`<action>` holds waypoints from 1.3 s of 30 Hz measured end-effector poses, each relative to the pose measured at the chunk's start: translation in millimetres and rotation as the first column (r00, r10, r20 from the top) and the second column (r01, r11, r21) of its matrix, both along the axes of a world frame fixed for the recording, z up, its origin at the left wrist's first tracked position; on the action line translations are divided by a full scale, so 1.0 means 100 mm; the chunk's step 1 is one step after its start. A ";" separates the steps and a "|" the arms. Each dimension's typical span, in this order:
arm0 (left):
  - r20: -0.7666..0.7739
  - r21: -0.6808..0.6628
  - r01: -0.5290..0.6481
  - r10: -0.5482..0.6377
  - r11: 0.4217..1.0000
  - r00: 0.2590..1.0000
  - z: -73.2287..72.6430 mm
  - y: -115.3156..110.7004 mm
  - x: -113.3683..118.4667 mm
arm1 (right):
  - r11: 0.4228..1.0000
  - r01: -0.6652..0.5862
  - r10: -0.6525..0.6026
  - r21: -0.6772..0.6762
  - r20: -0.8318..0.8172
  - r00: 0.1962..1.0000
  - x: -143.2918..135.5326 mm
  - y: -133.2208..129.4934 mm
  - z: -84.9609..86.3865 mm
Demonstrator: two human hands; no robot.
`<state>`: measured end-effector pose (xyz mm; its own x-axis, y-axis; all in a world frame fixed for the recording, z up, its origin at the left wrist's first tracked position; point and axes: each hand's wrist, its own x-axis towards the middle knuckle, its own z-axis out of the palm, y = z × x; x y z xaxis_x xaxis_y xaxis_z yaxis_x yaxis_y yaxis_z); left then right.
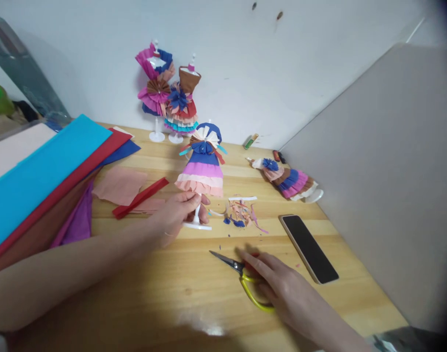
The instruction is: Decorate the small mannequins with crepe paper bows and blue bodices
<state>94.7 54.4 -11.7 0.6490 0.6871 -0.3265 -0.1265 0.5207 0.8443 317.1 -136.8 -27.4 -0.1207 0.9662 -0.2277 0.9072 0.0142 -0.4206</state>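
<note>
My left hand [189, 208] is closed around the thin white stand [197, 215] of a small dress form. The form wears a crepe-paper dress [203, 166] with a blue top, a white and brown pleated bow, and purple, white and peach tiers. Its round base shows just below my fingers. Lower right, my right hand [275, 283] is closed on the yellow handles of a pair of scissors [235, 264], partly hiding them. The dark blades point left, low over the table, and look almost together. Paper scraps [241, 212] lie beyond the scissors.
Two dressed forms [157, 93] stand against the wall; another [289, 181] lies on its side at right. Folded paper sheets [51, 151] cover the left. Peach paper [121, 186] and a red strip [141, 198] lie nearby. A phone [311, 249] rests near the right partition [385, 171].
</note>
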 end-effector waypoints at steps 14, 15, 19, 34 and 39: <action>-0.021 -0.010 0.020 -0.021 1.000 1.000 -0.21 -0.10 -0.47 | 0.994 0.017 -0.095 -0.108 -0.780 0.619 0.04 0.46 0.17; -0.031 0.002 0.030 -0.030 1.000 0.999 -0.23 -0.10 -0.49 | 0.995 0.018 -0.091 -0.099 -0.807 0.584 -0.01 0.59 0.18; -0.084 0.085 0.082 -0.075 0.993 0.994 -0.29 -0.11 -0.53 | 0.995 -0.012 -0.084 -0.103 -0.866 0.493 -0.15 1.02 0.17; -0.089 0.097 0.109 -0.100 0.989 0.991 -0.44 -0.05 -0.54 | 0.999 -0.029 -0.002 -0.022 -0.826 0.564 -0.03 1.27 0.35; -0.047 0.099 0.123 -0.119 0.987 0.992 -0.45 -0.05 -0.53 | 0.989 -0.092 -0.037 -0.114 -0.804 0.594 0.02 1.26 0.27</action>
